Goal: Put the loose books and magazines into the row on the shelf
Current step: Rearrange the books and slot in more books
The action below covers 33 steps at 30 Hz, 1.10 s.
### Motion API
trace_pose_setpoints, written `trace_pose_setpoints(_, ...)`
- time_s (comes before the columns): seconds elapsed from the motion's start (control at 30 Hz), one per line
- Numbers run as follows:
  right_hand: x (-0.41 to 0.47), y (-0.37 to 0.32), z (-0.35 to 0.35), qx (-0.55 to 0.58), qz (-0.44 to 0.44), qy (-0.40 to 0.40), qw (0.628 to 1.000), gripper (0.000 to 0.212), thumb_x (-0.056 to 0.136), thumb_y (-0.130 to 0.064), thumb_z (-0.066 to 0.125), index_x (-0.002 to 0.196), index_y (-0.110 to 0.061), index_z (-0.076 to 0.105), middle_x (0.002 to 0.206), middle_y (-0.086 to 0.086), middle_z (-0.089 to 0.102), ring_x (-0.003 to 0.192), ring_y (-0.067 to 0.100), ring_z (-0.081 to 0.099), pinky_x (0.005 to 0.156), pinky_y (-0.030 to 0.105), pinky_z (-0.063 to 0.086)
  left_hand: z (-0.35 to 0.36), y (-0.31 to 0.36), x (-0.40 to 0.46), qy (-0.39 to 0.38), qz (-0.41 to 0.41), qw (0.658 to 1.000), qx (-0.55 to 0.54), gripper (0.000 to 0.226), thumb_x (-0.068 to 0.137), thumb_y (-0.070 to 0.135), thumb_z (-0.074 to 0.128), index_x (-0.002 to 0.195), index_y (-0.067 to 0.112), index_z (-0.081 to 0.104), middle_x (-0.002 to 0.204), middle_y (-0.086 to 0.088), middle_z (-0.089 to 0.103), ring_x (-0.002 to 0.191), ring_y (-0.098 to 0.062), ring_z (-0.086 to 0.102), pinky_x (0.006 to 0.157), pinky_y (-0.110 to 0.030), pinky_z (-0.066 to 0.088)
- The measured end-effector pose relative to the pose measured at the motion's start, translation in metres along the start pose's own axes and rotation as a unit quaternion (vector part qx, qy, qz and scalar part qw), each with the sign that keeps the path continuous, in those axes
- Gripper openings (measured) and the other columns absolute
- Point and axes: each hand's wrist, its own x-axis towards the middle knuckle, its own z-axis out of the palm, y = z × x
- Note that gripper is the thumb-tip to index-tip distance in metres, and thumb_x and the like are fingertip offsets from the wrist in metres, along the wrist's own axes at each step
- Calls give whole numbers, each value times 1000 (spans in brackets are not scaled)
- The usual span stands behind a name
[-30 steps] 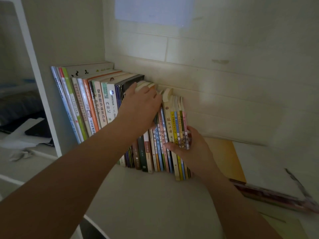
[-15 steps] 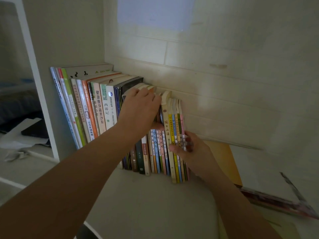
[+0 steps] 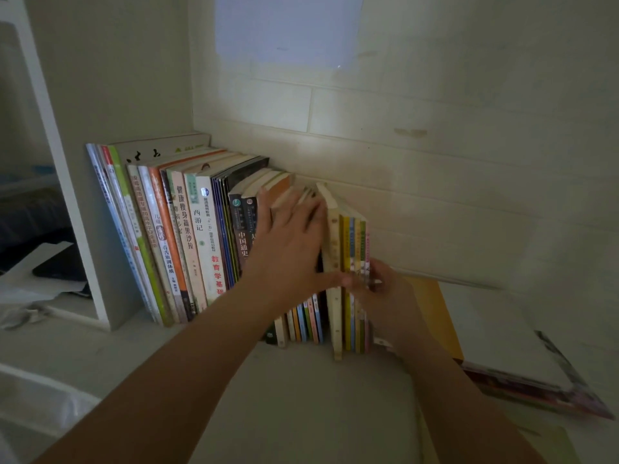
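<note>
Right hand (image 3: 385,296) pinching thin upright yellow-and-cream paperbacks (image 3: 351,279) at row's right end; left hand (image 3: 291,249) flat, fingers straight, bracing spines alongside (nearer the gap). Loose glossy magazine (image 3: 536,390) flat, rightward.

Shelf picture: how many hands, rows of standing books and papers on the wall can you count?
Row of standing books: 1
Hands: 2, left hand flat on the row, right hand gripping the end books
Paper on the wall: 1
Total: 4
</note>
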Motion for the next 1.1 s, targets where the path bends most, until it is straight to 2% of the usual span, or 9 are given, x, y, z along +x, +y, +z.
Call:
trace_pose_setpoints(0.07, 0, 2, 0, -16, -11, 25, 999, 23, 87, -33, 61, 110, -32, 57, 90, -23, 61, 84, -5, 59, 68, 8, 44, 12, 17, -7, 20, 6, 999, -46, 99, 76, 63, 52, 147, 7, 12, 155, -12, 13, 143, -26, 1, 113, -43, -12)
trace_pose_setpoints(0.13, -1, 2, 2, -45, -25, 25, 998, 28, 88, -26, 60, 115, -32, 53, 95, -19, 59, 84, -1, 56, 70, 11, 44, 27, 35, -20, 47, -27, 985, -163, 88, 82, 44, 60, 147, 7, 13, 150, -14, 28, 138, -28, 25, 114, -42, 22)
trace_pose_setpoints(0.2, 0, 1, 3, -75, -37, 29, 996, 36, 88, -23, 59, 122, -28, 50, 99, -15, 56, 88, 4, 54, 72, 18, 41, 39, 48, -29, 58, -90, 948, -298, 81, 87, 34, 56, 148, 21, 5, 141, -8, 42, 117, -21, 51, 93, -35, 48)
trace_pose_setpoints(0.27, 2, -1, 4, -78, -28, 25, 996, 35, 89, -25, 58, 122, -27, 49, 99, -12, 57, 89, 7, 54, 75, 23, 41, 47, 55, -33, 45, -141, 914, -377, 77, 88, 35, 50, 146, 37, 0, 128, 1, 54, 97, -15, 62, 78, -34, 55)
trace_pose_setpoints(0.4, 1, -3, 5, -94, -23, 10, 995, 31, 91, -31, 55, 120, -26, 48, 97, -8, 59, 84, 9, 55, 65, 20, 41, 55, 54, -27, 15, -194, 852, -487, 73, 88, 27, 54, 144, 42, 10, 110, 16, 58, 80, 7, 55, 64, -9, 46)
trace_pose_setpoints(0.57, -4, -3, 2, -83, -25, 12, 996, 42, 91, -26, 56, 131, -22, 44, 121, -1, 60, 106, 16, 58, 81, 23, 43, 57, 61, -29, -14, -253, 806, -536, 51, 93, 25, 47, 141, 34, 32, 111, 13, 57, 79, 13, 48, 65, -9, 37)
trace_pose_setpoints(0.87, -5, 3, 2, -76, -32, 14, 997, 48, 89, -26, 59, 133, -22, 42, 117, -8, 56, 108, 12, 55, 84, 22, 39, 60, 57, -30, 0, -243, 873, -423, 50, 91, 28, 50, 140, 28, 35, 112, -2, 64, 97, -21, 63, 80, -29, 50)
trace_pose_setpoints(1.03, -7, 8, 1, -81, -49, 5, 995, 55, 90, -32, 56, 140, -24, 34, 126, -9, 51, 111, 10, 53, 89, 23, 40, 38, 42, -73, 55, -222, 899, -374, 57, 87, 21, 55, 140, 26, 34, 87, 13, 61, 66, 1, 57, 56, -1, 38)
trace_pose_setpoints(1.1, -6, 10, 1, -96, -46, 10, 994, 53, 90, -33, 56, 138, -26, 35, 127, -5, 55, 109, 13, 56, 89, 29, 46, 27, 36, -93, 74, -251, 885, -385, 55, 86, 23, 55, 138, 25, 37, 92, 22, 54, 75, 8, 55, 64, 1, 37)
